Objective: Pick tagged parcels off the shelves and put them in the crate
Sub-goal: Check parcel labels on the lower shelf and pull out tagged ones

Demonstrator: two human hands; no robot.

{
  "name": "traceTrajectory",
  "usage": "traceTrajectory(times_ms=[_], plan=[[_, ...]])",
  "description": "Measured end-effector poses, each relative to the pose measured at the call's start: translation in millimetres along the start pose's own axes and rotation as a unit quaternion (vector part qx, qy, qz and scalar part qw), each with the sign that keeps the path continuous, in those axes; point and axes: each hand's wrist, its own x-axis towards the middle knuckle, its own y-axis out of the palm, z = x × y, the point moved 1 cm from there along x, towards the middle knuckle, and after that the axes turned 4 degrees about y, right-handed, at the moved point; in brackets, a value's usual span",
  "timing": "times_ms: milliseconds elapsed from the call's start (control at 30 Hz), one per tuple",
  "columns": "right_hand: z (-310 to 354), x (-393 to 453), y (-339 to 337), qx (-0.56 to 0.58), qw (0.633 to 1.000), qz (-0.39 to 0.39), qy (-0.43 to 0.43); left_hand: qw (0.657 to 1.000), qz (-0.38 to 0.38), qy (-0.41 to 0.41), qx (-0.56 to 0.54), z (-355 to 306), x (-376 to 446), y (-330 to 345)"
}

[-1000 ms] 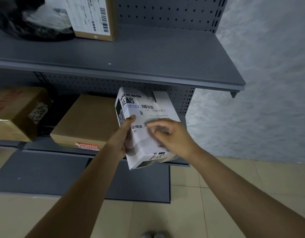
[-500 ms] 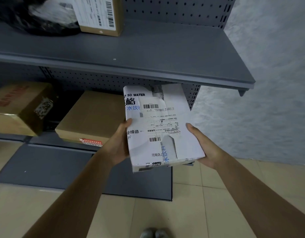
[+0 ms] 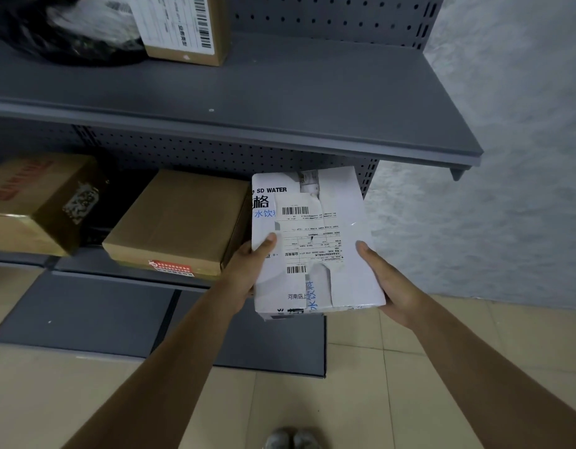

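Left hand (image 3: 248, 270) and right hand (image 3: 388, 286) clasping white parcel (image 3: 312, 241) by opposite edges, between them, clear of lower shelf (image 3: 95, 264) beyond. Crate not visible. Advice: keep level, thumbs on top, support underside.

Grey shelving (image 3: 280, 92), tiled floor (image 3: 409, 367)
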Motion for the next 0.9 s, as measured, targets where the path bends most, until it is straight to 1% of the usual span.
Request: traceTrajectory(times_ms=[67,133,333,500,633,700,767,833,900], plan=[[-5,5,-1,-0.001,1.0,0.002,0.018,0.999,-0.026,0.015,0.037,-1,1,5],[-9,9,1,0.001,0.999,-0.004,0.033,0.998,-0.041,0.018,0.049,-4,0,10],[-15,14,0,0.005,0.998,-0.04,0.052,0.999,-0.029,-0.004,0.03,0,0,13],[-21,18,-1,0.005,0.996,-0.06,0.062,0.999,-0.027,0.01,0.046,7,4,13],[-24,23,-1,0.011,0.996,-0.066,0.058,0.997,-0.033,0.012,0.075,11,6,12],[-26,29,-3,0.015,0.995,-0.081,0.055,0.993,-0.032,0.033,0.105,12,9,14],[-28,35,-3,0.018,0.994,-0.099,0.051,0.989,-0.05,0.038,0.137,10,13,16],[-28,41,-3,0.017,0.992,-0.124,0.032,0.989,-0.056,0.013,0.133,6,18,19],[-28,45,-4,0.008,0.988,-0.153,0.016,0.992,-0.045,-0.011,0.116,3,21,23]])
